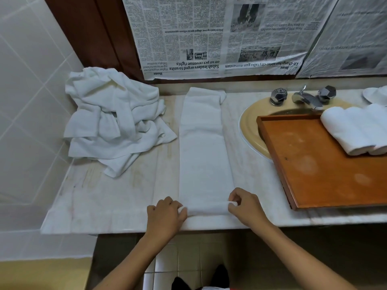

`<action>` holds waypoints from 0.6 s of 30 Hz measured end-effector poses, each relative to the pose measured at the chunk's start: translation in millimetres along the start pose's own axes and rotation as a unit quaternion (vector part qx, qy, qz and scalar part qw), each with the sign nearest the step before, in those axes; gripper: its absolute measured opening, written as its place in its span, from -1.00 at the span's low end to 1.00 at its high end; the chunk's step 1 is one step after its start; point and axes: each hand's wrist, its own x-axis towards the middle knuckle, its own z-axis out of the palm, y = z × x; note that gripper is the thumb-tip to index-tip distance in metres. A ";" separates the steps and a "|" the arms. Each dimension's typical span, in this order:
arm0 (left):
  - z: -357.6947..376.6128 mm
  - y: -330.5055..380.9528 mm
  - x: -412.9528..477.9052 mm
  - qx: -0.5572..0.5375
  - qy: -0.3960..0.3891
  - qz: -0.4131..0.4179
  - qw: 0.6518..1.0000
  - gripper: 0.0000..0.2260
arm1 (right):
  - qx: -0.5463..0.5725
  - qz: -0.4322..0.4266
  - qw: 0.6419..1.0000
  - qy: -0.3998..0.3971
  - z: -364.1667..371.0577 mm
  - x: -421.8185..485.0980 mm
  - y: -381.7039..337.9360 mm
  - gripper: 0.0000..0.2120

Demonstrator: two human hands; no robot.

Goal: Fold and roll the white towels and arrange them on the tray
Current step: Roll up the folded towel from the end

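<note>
Now both hands, left hand and right hand, pinch the rolled near end of the folded towel on the counter, each grip curled round the roll.

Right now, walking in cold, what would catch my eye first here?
The left hand and right hand pinch the near end of a long folded towel at the front of the counter. A heap of towels lies left; rolled towels sit on the orange tray over the sink.

Newspaper hangs upside down well beyond the left hand: "Sabah leaders urged to unite on 40 pct revenue rights", tagged "Home". Beyond the right hand: "KK-Changchun sister-city talks gain momentum".
</note>
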 end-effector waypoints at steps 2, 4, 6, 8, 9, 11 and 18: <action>-5.0 0.3 6.7 -0.070 -0.070 -0.064 0.993 -0.71 | -0.004 0.017 1.000 0.016 3.2 -2.3 -2.6 -0.90; -5.9 2.1 12.8 -0.109 -0.096 -0.099 0.984 -0.67 | -0.017 0.028 0.999 0.029 5.7 -2.4 -6.1 -0.90; -7.2 4.6 16.2 -0.119 -0.100 -0.127 0.980 -0.68 | -0.037 0.023 0.998 0.042 8.4 -2.7 -9.8 -0.89; -6.0 7.0 17.0 -0.103 -0.085 -0.149 0.980 -0.72 | -0.063 0.000 0.997 0.054 13.1 -2.8 -10.6 -0.87; -5.1 7.7 16.0 -0.101 -0.076 -0.156 0.980 -0.71 | -0.084 -0.017 0.994 0.061 16.2 -3.4 -10.6 -0.86; -6.5 9.4 13.4 -0.120 -0.058 -0.163 0.978 -0.69 | -0.129 -0.067 0.985 0.091 22.3 -5.6 -9.1 -0.84; 5.5 20.4 -2.6 -0.065 0.101 0.074 0.990 -0.58 | -0.212 -0.260 0.930 0.154 28.9 -10.3 13.0 -0.64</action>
